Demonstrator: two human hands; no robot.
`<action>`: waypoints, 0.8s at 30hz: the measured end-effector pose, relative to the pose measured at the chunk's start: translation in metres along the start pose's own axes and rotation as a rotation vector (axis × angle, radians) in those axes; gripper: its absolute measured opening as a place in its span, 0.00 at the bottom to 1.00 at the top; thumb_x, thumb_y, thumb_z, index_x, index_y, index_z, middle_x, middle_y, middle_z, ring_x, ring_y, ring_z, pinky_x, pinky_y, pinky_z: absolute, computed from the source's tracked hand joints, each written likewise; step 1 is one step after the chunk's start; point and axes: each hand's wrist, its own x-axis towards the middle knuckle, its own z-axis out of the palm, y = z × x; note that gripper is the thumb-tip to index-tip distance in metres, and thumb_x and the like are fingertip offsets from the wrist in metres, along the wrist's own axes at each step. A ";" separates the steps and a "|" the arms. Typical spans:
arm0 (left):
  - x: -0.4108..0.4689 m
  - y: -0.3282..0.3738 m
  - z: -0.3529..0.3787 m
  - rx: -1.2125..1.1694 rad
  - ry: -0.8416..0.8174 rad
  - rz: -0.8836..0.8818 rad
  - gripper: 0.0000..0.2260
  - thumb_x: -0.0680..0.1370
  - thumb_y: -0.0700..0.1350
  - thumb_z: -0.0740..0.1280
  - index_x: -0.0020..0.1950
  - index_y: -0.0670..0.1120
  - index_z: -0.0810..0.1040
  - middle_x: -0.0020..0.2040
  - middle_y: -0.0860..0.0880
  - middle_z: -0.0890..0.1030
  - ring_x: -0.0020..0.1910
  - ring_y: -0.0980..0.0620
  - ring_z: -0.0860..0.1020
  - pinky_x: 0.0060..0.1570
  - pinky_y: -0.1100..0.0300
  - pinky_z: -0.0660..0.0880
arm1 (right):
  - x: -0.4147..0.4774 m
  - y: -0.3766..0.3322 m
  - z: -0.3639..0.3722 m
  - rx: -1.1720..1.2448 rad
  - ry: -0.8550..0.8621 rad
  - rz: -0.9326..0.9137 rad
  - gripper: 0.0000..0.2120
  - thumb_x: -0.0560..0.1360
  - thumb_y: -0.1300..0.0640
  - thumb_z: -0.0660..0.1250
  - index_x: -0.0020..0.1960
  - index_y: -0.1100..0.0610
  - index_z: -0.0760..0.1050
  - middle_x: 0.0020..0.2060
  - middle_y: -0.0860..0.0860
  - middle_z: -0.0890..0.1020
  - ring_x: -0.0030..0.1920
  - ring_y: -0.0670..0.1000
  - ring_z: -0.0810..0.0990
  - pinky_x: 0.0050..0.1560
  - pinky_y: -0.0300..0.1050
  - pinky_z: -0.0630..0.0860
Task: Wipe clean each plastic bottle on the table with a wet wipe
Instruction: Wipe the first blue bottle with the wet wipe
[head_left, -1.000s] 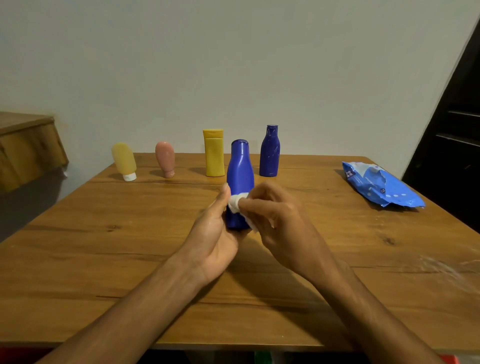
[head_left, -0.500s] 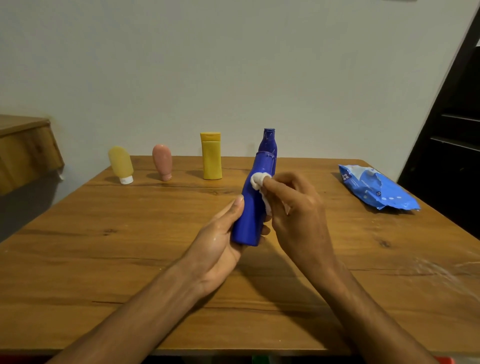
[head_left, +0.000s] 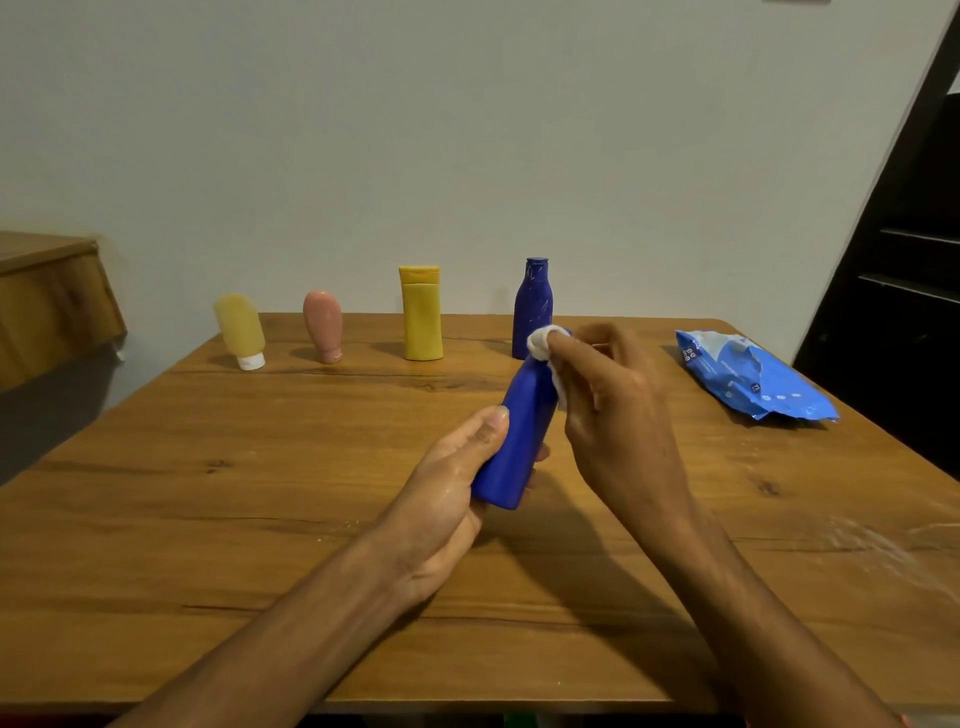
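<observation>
My left hand (head_left: 447, 483) grips the lower body of a bright blue plastic bottle (head_left: 517, 436), which tilts away from me with its top to the right. My right hand (head_left: 618, 410) pinches a bunched white wet wipe (head_left: 543, 345) and presses it on the bottle's cap end, which the wipe and fingers hide. At the back of the wooden table (head_left: 260, 493) stand a pale yellow tube (head_left: 240, 327), a pink tube (head_left: 323, 325), a yellow bottle (head_left: 421, 312) and a dark blue bottle (head_left: 532, 301).
A blue wet-wipe pack (head_left: 748, 379) lies at the table's back right. A wooden cabinet (head_left: 47, 296) stands off the left edge and a dark door frame (head_left: 893, 270) at the right. The wall runs close behind the row of bottles.
The blue bottle went from upright to tilted away. My right hand slid the wipe from the bottle's middle up to its cap end. My left hand kept its grip low on the bottle.
</observation>
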 end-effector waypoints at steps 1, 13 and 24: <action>0.001 0.001 0.000 -0.015 0.009 0.000 0.20 0.76 0.52 0.64 0.67 0.48 0.76 0.59 0.45 0.82 0.55 0.49 0.81 0.55 0.52 0.76 | 0.000 -0.001 0.000 0.018 -0.016 0.000 0.12 0.76 0.58 0.63 0.59 0.57 0.76 0.51 0.53 0.75 0.49 0.52 0.75 0.42 0.52 0.78; 0.006 0.027 -0.010 -0.470 0.141 -0.062 0.24 0.77 0.53 0.63 0.66 0.38 0.73 0.51 0.38 0.82 0.49 0.47 0.83 0.50 0.53 0.79 | -0.009 -0.029 0.004 0.097 -0.426 -0.121 0.13 0.74 0.51 0.62 0.53 0.53 0.80 0.47 0.46 0.77 0.48 0.47 0.74 0.45 0.41 0.74; 0.007 0.039 -0.014 -0.525 0.199 -0.038 0.19 0.82 0.50 0.61 0.67 0.39 0.71 0.58 0.36 0.80 0.51 0.41 0.82 0.61 0.45 0.75 | 0.005 -0.016 -0.013 0.196 -0.292 0.132 0.12 0.74 0.58 0.67 0.58 0.53 0.79 0.50 0.46 0.78 0.50 0.42 0.75 0.43 0.31 0.72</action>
